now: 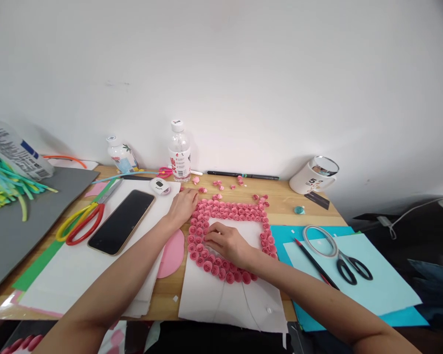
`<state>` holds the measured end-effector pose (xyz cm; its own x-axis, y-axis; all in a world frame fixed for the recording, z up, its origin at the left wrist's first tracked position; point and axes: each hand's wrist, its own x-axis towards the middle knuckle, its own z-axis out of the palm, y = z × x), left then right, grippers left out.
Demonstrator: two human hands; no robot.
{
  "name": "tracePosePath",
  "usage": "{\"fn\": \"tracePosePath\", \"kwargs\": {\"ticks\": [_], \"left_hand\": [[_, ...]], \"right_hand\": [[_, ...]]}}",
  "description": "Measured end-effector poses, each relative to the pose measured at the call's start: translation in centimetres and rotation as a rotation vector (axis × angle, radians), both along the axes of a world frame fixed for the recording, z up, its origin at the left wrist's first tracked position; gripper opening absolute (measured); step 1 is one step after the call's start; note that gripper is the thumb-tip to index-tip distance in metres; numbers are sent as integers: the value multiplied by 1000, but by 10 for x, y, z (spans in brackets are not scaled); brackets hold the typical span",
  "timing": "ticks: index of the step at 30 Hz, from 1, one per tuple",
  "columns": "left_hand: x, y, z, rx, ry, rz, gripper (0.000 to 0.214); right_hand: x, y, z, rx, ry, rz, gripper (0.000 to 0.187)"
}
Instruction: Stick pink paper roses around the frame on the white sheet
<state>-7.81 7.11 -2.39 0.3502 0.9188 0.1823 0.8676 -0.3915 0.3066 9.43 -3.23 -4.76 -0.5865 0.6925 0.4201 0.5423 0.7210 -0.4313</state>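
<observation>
Rows of pink rolled paper roses (207, 266) form a thick ring on a white sheet (232, 307), where two pencil-like lines run below the ring. Inside the ring's left side, my right hand (227, 241) has bent fingers pinched at a pink paper rose, mostly hidden by the fingertips. My left hand (184, 206) lies at the sheet's upper left corner, its fingers stretched out beside the roses. Several loose roses (217, 184) are scattered just beyond the ring.
Left are a phone (121, 221), red-yellow scissors (83, 221) and white paper. A bottle (179, 157) and black pen (243, 175) stand or lie by the wall. Right are a white mug (310, 178), tape roll (320, 241), black-handled scissors (354, 268) and blue sheets (387, 280).
</observation>
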Motion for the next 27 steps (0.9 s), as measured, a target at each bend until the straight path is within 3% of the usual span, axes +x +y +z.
{"fn": "tracePosePath", "kwargs": {"ticks": [7, 13, 20, 27], "left_hand": [[0, 0, 0, 11, -8, -5, 26], [0, -1, 2, -2, 18, -5, 26], [0, 1, -2, 20, 31, 5, 26], [0, 2, -4, 13, -14, -5, 24]], "right_hand": [[-1, 0, -3, 77, -168, -15, 20], [1, -2, 9, 186, -289, 51, 22], [5, -3, 10, 192, -309, 121, 19], [0, 0, 18, 186, -477, 144, 24]]}}
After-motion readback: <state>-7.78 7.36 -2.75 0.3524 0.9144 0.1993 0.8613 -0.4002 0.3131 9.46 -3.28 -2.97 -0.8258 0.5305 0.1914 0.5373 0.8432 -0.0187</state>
